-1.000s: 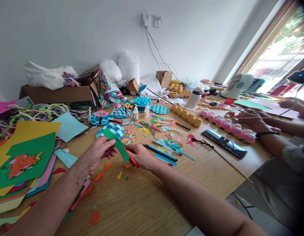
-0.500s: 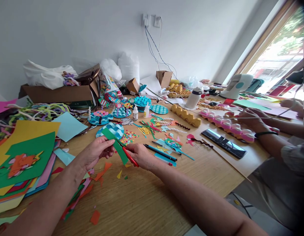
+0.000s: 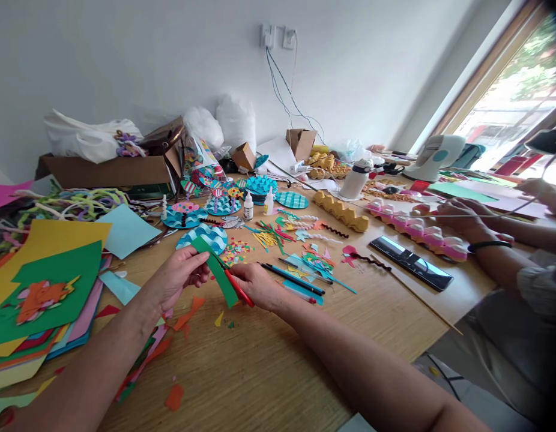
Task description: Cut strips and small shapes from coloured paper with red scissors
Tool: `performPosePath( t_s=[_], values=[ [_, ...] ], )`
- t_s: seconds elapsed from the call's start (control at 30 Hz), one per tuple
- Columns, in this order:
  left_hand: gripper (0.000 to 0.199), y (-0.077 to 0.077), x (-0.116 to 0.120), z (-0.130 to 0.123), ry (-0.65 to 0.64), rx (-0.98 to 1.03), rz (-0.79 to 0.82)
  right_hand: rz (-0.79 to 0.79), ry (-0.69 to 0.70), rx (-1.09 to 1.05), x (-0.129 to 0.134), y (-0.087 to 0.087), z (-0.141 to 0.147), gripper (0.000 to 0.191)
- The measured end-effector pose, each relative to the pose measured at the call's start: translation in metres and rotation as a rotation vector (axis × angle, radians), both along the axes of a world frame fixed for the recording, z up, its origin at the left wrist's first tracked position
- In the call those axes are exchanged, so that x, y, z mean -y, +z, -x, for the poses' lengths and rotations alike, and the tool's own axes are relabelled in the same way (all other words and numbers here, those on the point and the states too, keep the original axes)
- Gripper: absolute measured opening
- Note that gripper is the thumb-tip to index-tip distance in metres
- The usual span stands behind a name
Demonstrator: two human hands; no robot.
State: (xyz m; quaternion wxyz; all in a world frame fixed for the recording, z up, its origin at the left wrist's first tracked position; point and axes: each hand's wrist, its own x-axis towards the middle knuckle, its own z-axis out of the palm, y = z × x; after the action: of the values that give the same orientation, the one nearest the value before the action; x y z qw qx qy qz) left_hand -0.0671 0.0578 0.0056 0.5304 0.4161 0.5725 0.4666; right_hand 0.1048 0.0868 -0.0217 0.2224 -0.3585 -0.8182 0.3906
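A strip of green paper [image 3: 224,283] slants above the table, its upper end pinched between the thumb and fingers of my left hand [image 3: 184,273]. My right hand [image 3: 255,287] is closed round red-handled scissors [image 3: 240,288]. Their dark blades point up and left against the strip's right edge; whether they bite into it I cannot tell. Beneath and around my hands lie orange paper scraps [image 3: 189,312] and a small yellow scrap [image 3: 219,318]. Just behind the strip is a round blue wavy paper piece [image 3: 203,237].
Coloured paper sheets [image 3: 48,258] are stacked at the left. Two small glue bottles [image 3: 248,207] stand beyond my hands. Pens [image 3: 291,279], a phone [image 3: 410,263] and a wooden stick [image 3: 424,300] lie to the right. A co-worker's hands [image 3: 462,219] are by a pink egg carton strip [image 3: 417,231].
The green strip has tilted slightly, its lower end shifting a little to the right. Both hands keep their grip and have barely moved.
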Motion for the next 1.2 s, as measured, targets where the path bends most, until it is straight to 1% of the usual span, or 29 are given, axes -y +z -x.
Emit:
performPosePath(
  t_s=[0.07, 0.2, 0.5, 0.6, 0.7, 0.8, 0.9, 1.2],
  values=[
    [0.033, -0.0001, 0.0004, -0.0023, -0.018, -0.011, 0.018, 0.006, 0.004, -0.012, -0.0003, -0.0001, -0.0002, 0.032],
    [0.034, -0.0015, 0.0003, -0.0041, -0.008, -0.009, 0.030, 0.011, -0.005, -0.002, -0.0005, -0.0002, -0.0001, 0.032],
    [0.036, -0.0021, -0.0009, 0.0003, -0.039, 0.019, 0.040, -0.011, -0.016, 0.004, -0.0001, 0.0010, -0.0011, 0.031],
    [0.034, -0.0034, -0.0017, 0.0027, -0.042, 0.034, 0.012, -0.024, -0.022, 0.007, 0.0002, 0.0017, -0.0010, 0.030],
    [0.031, -0.0042, -0.0022, 0.0049, -0.019, 0.052, -0.036, -0.039, -0.025, 0.006, 0.0002, 0.0011, -0.0005, 0.031],
    [0.029, -0.0042, -0.0022, 0.0050, 0.001, 0.047, -0.050, -0.034, -0.021, 0.010, -0.0001, -0.0002, 0.0001, 0.031],
    [0.029, -0.0044, -0.0019, 0.0022, -0.006, 0.039, -0.040, -0.019, -0.025, 0.017, -0.0005, -0.0011, 0.0003, 0.032],
    [0.032, -0.0040, -0.0004, -0.0032, -0.028, 0.049, 0.009, -0.038, -0.019, 0.011, -0.0018, -0.0043, 0.0004, 0.032]
  ],
)
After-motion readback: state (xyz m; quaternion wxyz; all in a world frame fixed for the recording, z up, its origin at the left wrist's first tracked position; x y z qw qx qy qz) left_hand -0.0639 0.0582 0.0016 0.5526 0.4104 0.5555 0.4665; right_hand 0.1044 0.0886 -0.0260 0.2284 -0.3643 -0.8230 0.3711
